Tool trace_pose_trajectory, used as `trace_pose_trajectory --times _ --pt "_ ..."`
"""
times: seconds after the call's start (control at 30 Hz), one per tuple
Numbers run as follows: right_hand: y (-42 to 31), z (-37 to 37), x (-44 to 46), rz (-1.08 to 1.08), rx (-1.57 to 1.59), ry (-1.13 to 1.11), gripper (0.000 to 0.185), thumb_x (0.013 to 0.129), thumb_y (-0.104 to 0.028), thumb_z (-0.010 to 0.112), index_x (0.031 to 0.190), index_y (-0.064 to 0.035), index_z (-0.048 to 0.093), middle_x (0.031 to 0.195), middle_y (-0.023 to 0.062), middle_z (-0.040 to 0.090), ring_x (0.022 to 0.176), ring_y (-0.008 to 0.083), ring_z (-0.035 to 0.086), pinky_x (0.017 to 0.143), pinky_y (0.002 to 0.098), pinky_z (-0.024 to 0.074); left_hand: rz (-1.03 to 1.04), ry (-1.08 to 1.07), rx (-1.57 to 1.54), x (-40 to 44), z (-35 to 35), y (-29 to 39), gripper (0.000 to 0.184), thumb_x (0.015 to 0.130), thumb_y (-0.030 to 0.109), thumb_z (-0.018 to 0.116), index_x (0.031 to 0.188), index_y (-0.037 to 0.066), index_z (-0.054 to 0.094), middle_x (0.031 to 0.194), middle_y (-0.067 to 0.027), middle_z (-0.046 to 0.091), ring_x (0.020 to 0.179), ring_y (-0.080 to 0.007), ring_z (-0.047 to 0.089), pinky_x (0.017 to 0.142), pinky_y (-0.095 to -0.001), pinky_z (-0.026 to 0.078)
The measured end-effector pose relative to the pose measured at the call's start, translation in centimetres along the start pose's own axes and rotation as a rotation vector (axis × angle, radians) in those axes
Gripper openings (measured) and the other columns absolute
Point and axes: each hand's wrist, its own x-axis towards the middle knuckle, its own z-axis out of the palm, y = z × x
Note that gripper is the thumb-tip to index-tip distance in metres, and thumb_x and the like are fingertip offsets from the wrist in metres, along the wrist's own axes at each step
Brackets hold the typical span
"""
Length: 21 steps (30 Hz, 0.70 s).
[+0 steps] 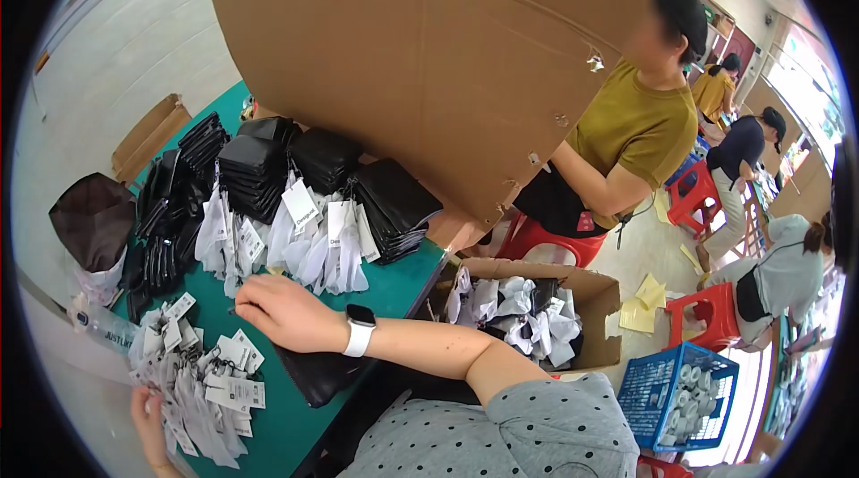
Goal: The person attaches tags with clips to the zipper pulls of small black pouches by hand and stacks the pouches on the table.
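Note:
My right hand, with a watch on its wrist, is over the green table with its fingers curled together. A tiny dark bit shows at the fingertips; what they pinch is hidden. Below that wrist lies a black pouch, partly covered by my forearm. My left hand is at the lower left, partly in view, its fingers loosely bent and apart at the edge of a heap of white hang tags with whitish strips. Just beyond my right hand, stacks of black pouches have tags hanging from them.
A large cardboard sheet stands behind the stacks. On the floor are a carton of tagged items and a blue basket of white rolls. A co-worker sits on a red stool. A plastic bottle lies at left.

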Motion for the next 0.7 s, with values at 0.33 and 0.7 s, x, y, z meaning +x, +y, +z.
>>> trace_pose_trajectory --times 0.33,0.7 --pt "-2.0 1.2 3.6 0.307 1.065 -0.513 0.016 0.098 -0.020 0.062 0.099 -0.0031 0.063 0.124 0.0082 0.063 0.095 0.0068 0.058 0.082 0.0238 0.0462 0.152 0.045 -0.191 -1.8 2.7 16.9 0.026 0.094 0.004 0.052 0.121 0.004 0.050 0.098 0.0014 0.048 0.080 -0.0066 0.047 0.070 -0.0201 0.042" --pt "-2.6 3.3 0.8 0.339 0.922 -0.822 0.019 0.097 -0.018 0.064 0.102 -0.0002 0.064 0.096 0.0005 0.066 0.092 0.0072 0.057 0.083 0.0257 0.0479 -0.142 -0.244 -0.268 -4.1 11.8 22.3 0.016 0.096 0.007 0.052 0.111 0.001 0.055 0.095 -0.0011 0.050 0.085 -0.0098 0.047 0.079 -0.0237 0.042"
